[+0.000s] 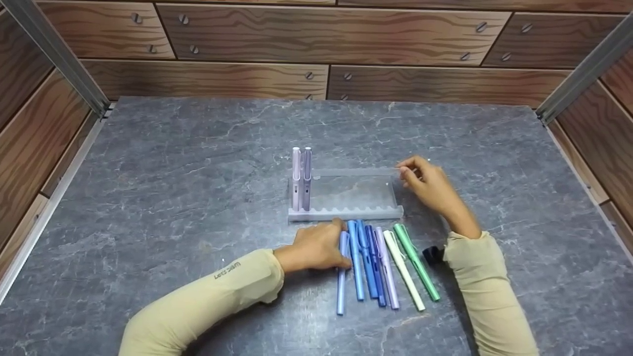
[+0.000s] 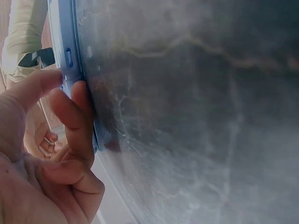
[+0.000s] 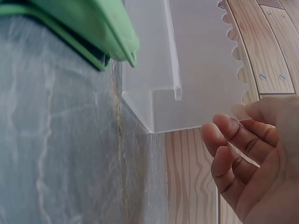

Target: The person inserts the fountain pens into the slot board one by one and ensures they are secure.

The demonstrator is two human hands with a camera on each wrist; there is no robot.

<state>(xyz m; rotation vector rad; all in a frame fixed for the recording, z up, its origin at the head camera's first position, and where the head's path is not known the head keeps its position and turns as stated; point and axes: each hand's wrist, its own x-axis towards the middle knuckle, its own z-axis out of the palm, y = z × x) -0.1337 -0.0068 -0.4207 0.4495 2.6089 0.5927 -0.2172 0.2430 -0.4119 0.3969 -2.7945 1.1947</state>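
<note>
My left hand (image 1: 319, 245) pinches a light blue pen (image 1: 340, 294), the leftmost of a row of capped pens lying on the table. In the left wrist view, thumb and fingers meet at that blue pen (image 2: 68, 37). A clear plastic pen stand (image 1: 353, 193) with a notched top edge stands behind the row. Two pens, a pale lilac one (image 1: 296, 173) and a darker purple one (image 1: 307, 183), lean upright in its left slots. My right hand (image 1: 428, 185) pinches the stand's upper right corner; in the right wrist view, one fingertip shows through the plastic (image 3: 201, 70).
Right of the held pen lie several blue pens (image 1: 354, 262), a lilac pen (image 1: 387, 272), a pale green pen (image 1: 405, 272) and a green pen (image 1: 418, 264). Wood-patterned walls (image 1: 326, 37) and metal posts (image 1: 59, 54) border the grey marbled table (image 1: 198, 163).
</note>
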